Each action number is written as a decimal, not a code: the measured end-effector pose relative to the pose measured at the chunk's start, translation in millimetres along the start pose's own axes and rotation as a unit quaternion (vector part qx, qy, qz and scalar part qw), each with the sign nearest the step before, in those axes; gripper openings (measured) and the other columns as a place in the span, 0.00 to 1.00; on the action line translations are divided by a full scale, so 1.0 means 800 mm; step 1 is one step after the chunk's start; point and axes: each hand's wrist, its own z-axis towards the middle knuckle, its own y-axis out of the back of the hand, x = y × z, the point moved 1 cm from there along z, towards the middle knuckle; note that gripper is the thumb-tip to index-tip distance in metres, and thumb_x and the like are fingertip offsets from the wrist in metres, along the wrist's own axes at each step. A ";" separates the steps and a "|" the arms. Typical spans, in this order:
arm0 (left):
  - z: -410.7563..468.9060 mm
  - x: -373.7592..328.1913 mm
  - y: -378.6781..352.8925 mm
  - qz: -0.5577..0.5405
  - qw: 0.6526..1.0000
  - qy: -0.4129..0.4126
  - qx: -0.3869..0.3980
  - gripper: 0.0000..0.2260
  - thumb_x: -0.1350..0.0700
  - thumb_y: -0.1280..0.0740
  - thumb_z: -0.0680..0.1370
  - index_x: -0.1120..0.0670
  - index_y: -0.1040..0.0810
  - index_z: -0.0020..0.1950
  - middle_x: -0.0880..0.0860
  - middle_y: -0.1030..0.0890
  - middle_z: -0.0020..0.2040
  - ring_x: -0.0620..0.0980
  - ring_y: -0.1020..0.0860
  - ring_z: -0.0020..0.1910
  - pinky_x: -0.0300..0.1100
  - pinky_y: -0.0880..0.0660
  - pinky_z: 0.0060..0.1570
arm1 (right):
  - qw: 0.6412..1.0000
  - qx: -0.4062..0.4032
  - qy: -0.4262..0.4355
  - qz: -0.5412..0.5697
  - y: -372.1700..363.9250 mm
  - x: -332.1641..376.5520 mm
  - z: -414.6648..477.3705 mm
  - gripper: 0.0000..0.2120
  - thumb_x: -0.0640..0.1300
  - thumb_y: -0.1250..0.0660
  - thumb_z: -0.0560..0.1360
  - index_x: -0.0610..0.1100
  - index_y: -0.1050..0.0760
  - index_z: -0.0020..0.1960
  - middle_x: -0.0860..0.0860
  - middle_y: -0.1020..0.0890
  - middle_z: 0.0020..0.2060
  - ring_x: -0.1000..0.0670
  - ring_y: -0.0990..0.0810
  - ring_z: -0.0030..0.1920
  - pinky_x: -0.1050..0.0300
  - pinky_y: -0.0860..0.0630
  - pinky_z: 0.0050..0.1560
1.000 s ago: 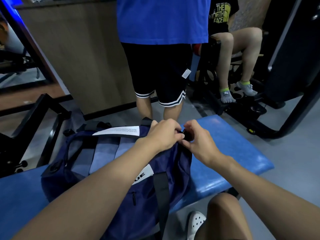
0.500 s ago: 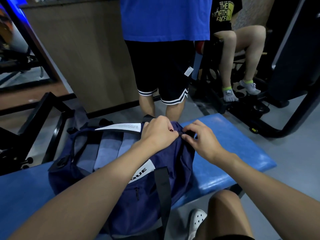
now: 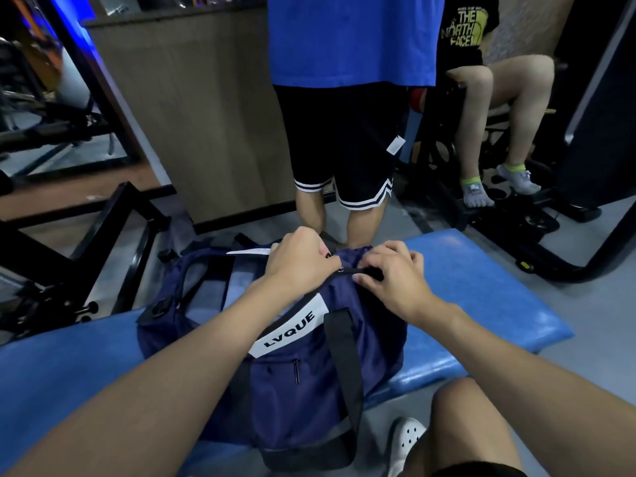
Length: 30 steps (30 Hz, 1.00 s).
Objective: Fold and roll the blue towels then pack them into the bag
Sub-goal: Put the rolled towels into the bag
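A navy duffel bag (image 3: 309, 370) with a white "LVQUE" label lies on the blue padded bench (image 3: 481, 304). Its top opening is still agape on the left, where lighter blue towel rolls (image 3: 239, 287) show inside. My left hand (image 3: 299, 259) pinches the zipper pull on top of the bag. My right hand (image 3: 392, 280) grips the bag's right end beside the zipper, fingers curled over the fabric. A short stretch of shut zipper (image 3: 361, 271) runs between the two hands.
A person in a blue shirt and black shorts (image 3: 344, 149) stands right behind the bench. Another person (image 3: 499, 115) sits on a machine at the back right. Black machine frames (image 3: 113, 228) stand at the left. My knee (image 3: 464, 425) and white shoe (image 3: 406, 438) are below the bench.
My left hand has drawn leftward along the bag's top, away from my right hand, and a shut stretch of zipper now shows between them. My right hand stays on the bag's end.
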 end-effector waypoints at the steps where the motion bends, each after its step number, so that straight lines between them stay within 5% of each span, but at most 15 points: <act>1: -0.003 0.006 0.003 0.016 1.000 0.002 -0.007 0.12 0.52 0.30 0.71 0.59 0.19 0.33 0.55 0.18 0.31 0.55 0.20 0.38 0.47 0.26 0.46 | 1.000 0.000 -0.003 -0.004 -0.001 -0.001 -0.001 0.04 0.55 0.30 0.75 0.57 0.24 0.44 0.63 0.23 0.49 0.55 0.36 0.61 0.50 0.45 0.60; 5: -0.015 0.031 0.017 0.053 0.998 0.015 -0.023 0.16 0.52 0.31 0.72 0.55 0.28 0.26 0.50 0.25 0.26 0.54 0.24 0.36 0.48 0.30 0.51 | 1.000 0.002 -0.020 0.006 0.003 -0.006 -0.003 0.05 0.53 0.30 0.75 0.59 0.25 0.42 0.63 0.23 0.46 0.57 0.35 0.60 0.51 0.46 0.60; 9: -0.028 0.054 0.025 0.056 0.997 0.039 -0.023 0.13 0.52 0.31 0.72 0.55 0.26 0.29 0.50 0.24 0.28 0.53 0.24 0.37 0.49 0.31 0.54 | 0.999 0.000 -0.029 -0.023 0.001 -0.004 -0.001 0.02 0.52 0.32 0.76 0.57 0.23 0.44 0.63 0.23 0.46 0.56 0.35 0.60 0.52 0.48 0.59; 14: -0.030 0.096 0.045 0.007 0.996 0.077 -0.032 0.15 0.52 0.29 0.71 0.61 0.24 0.31 0.57 0.21 0.30 0.57 0.21 0.38 0.48 0.26 0.46 | 0.994 0.013 -0.087 -0.062 0.006 -0.011 -0.006 0.03 0.50 0.34 0.77 0.54 0.23 0.45 0.60 0.22 0.46 0.50 0.34 0.62 0.47 0.47 0.63; 20: -0.028 0.093 0.050 -0.004 0.998 0.043 -0.041 0.13 0.53 0.31 0.70 0.62 0.24 0.31 0.61 0.21 0.34 0.60 0.22 0.39 0.50 0.22 0.44 | 0.996 0.046 0.069 -0.045 -0.018 0.082 0.015 0.21 0.64 0.33 0.70 0.58 0.24 0.61 0.63 0.25 0.56 0.55 0.36 0.64 0.50 0.48 0.65; 30: -0.047 0.148 0.082 0.091 0.989 0.066 -0.101 0.12 0.50 0.30 0.74 0.57 0.18 0.38 0.52 0.17 0.36 0.54 0.21 0.42 0.47 0.34 0.52 | 0.998 0.046 0.041 -0.025 -0.034 0.092 0.026 0.07 0.55 0.30 0.74 0.55 0.27 0.43 0.60 0.25 0.43 0.56 0.34 0.51 0.54 0.47 0.56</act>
